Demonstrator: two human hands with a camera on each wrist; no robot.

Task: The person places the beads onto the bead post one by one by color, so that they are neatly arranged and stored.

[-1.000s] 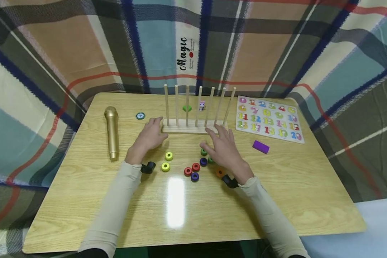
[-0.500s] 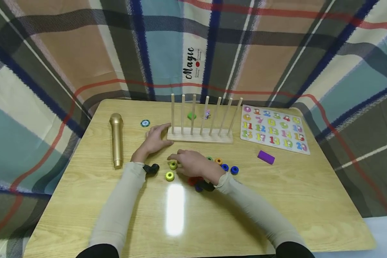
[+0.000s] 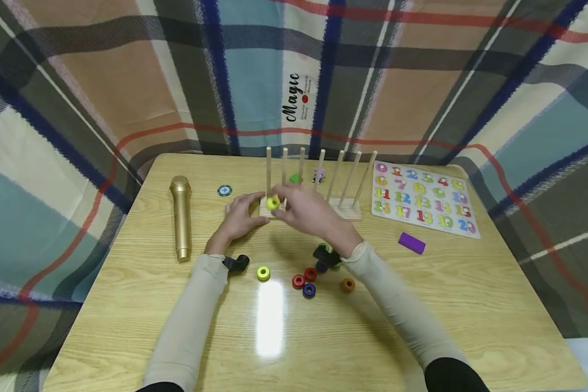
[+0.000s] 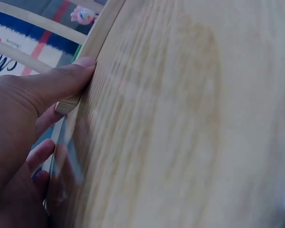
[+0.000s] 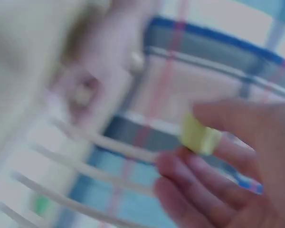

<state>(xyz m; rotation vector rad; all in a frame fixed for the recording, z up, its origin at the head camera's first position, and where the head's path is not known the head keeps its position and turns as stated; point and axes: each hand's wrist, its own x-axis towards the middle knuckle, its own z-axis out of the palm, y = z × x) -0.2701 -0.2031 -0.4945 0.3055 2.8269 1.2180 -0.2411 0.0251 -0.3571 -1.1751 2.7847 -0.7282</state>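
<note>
My right hand (image 3: 310, 211) pinches a yellow ring (image 3: 273, 202) between thumb and fingers, in front of the leftmost pegs of a wooden peg stand (image 3: 349, 212). In the right wrist view the yellow ring (image 5: 198, 135) shows at the fingertips, near the slanting pegs. Its base end is gripped by my left hand (image 3: 240, 219); in the left wrist view the thumb (image 4: 69, 78) lies on the front edge with fingers behind. The upright pegs look bare. A second yellow ring (image 3: 263, 273) lies on the table below my left hand.
Red rings (image 3: 299, 281), a blue ring (image 3: 309, 290) and an orange ring (image 3: 348, 285) lie near the right forearm; green ones are partly hidden. A gold microphone-shaped cylinder (image 3: 181, 220), round chip (image 3: 224, 190), purple block (image 3: 412, 243) and number board (image 3: 426, 201) surround the stand.
My right hand moved left from above the coloured rings, took a yellow ring, and lifted it up to the stand's left pegs. The left hand has stayed at the stand's left end.
</note>
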